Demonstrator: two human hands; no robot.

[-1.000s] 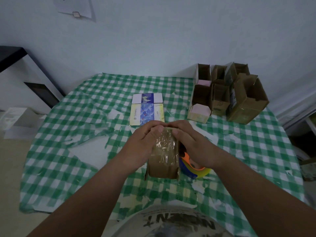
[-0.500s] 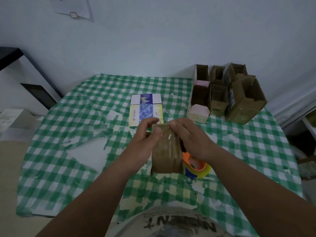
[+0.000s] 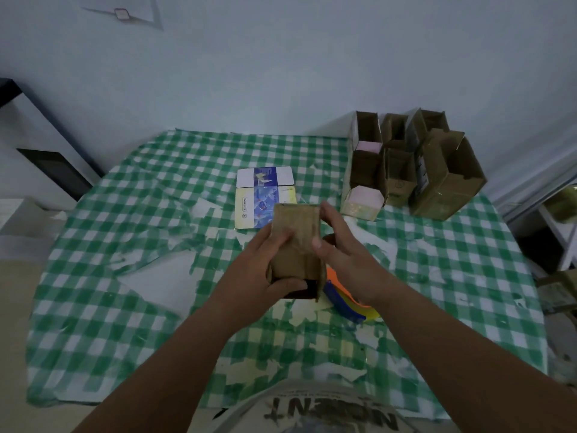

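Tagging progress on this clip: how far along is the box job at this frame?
Done: a cluster of brown boxes stands open-topped at the table's far right. In hand: the left hand and right hand both grip one small cardboard box, whose near end looks open. The tape dispenser lies on the cloth under the right hand. Left: probably the flat printed carton, not yet folded up.

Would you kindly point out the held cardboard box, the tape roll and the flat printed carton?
cardboard box (image 3: 298,225), head view, upper front face.
tape roll (image 3: 341,300), head view, blue outer side.
printed carton (image 3: 265,200), head view, blue middle panel.
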